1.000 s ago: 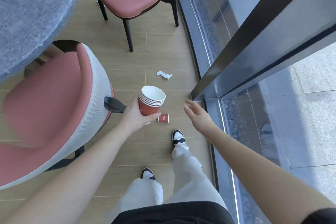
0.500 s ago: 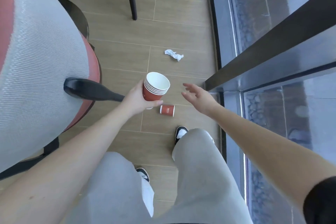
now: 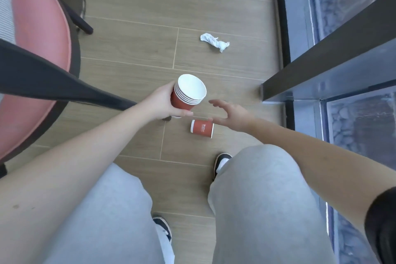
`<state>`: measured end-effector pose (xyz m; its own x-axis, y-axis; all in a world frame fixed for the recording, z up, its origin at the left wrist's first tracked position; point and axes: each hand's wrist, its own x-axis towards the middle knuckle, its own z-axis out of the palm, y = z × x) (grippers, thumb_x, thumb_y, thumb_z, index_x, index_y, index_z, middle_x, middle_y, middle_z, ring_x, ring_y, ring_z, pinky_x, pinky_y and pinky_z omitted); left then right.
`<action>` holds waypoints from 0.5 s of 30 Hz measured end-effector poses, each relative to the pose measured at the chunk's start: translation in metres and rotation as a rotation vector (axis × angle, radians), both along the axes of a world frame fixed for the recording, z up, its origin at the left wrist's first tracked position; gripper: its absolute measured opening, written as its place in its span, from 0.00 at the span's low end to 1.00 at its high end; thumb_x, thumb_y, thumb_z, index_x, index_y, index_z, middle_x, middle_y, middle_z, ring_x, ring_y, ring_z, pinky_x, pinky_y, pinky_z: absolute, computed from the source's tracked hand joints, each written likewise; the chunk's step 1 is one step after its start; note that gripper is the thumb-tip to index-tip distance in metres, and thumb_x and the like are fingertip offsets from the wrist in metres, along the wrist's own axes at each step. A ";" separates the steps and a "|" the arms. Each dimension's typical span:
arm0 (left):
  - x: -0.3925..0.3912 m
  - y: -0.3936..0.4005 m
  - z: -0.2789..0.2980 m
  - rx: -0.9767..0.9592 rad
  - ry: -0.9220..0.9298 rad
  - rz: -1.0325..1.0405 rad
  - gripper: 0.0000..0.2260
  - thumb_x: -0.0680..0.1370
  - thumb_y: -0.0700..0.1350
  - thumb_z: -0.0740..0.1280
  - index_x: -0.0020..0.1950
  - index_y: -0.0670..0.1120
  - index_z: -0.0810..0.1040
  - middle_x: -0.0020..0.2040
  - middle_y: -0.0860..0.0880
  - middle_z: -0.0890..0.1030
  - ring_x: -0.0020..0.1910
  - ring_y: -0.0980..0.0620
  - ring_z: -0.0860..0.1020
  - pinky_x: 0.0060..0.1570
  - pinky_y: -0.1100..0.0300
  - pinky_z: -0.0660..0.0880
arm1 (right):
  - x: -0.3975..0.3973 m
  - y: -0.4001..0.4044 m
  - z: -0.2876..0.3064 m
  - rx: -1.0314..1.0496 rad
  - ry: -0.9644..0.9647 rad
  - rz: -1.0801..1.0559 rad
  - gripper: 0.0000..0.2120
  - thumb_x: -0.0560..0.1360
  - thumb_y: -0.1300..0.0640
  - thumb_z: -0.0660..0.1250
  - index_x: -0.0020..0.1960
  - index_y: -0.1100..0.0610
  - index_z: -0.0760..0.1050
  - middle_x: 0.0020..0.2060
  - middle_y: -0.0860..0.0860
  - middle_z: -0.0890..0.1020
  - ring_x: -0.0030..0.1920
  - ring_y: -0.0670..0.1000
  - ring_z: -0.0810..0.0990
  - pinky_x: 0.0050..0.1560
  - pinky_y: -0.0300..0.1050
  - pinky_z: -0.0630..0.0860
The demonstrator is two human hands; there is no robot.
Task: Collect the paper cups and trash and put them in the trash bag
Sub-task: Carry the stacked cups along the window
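My left hand (image 3: pixel 159 103) at frame center grips a stack (image 3: pixel 188 94) of red paper cups, fingers curled round its side, white mouths tilted toward upper right; my right hand (image 3: pixel 230 114) just right of it is spread, fingers loose, holding nothing, hovering just above a single cup (image 3: pixel 201 128); that cup lies on its side on the wood floor (image 3: pixel 132 49), just below the stack; a crumpled white tissue (image 3: pixel 215 42) lies on the floor upper center-right, well apart from the cups; pink chair (image 3: pixel 36 60) fills the left edge; glass window wall (image 3: pixel 351 28) runs along the right; my grey-trousered knees (image 3: pixel 257 188) take the bottom.
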<state>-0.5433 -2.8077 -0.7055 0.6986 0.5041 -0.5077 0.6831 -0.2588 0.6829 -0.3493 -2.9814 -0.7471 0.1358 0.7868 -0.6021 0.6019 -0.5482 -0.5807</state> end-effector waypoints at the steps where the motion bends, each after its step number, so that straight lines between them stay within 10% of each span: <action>1: 0.002 0.002 -0.009 0.007 0.007 -0.033 0.41 0.63 0.53 0.84 0.73 0.53 0.70 0.60 0.61 0.75 0.61 0.57 0.73 0.58 0.62 0.67 | 0.000 0.000 -0.012 -0.002 -0.009 0.040 0.34 0.76 0.39 0.68 0.77 0.48 0.62 0.71 0.51 0.73 0.71 0.53 0.71 0.68 0.46 0.66; 15: 0.008 0.031 -0.069 0.090 0.073 -0.226 0.45 0.65 0.51 0.84 0.77 0.51 0.65 0.71 0.54 0.75 0.61 0.59 0.69 0.59 0.64 0.63 | -0.024 -0.004 -0.143 -0.041 -0.288 0.380 0.45 0.73 0.41 0.73 0.81 0.44 0.51 0.76 0.52 0.62 0.75 0.59 0.63 0.74 0.54 0.58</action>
<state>-0.5355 -2.7764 -0.7749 0.7616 0.3851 -0.5212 0.6479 -0.4681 0.6009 -0.3731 -2.9852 -0.8899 0.0092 0.7895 -0.6137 0.8976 -0.2771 -0.3429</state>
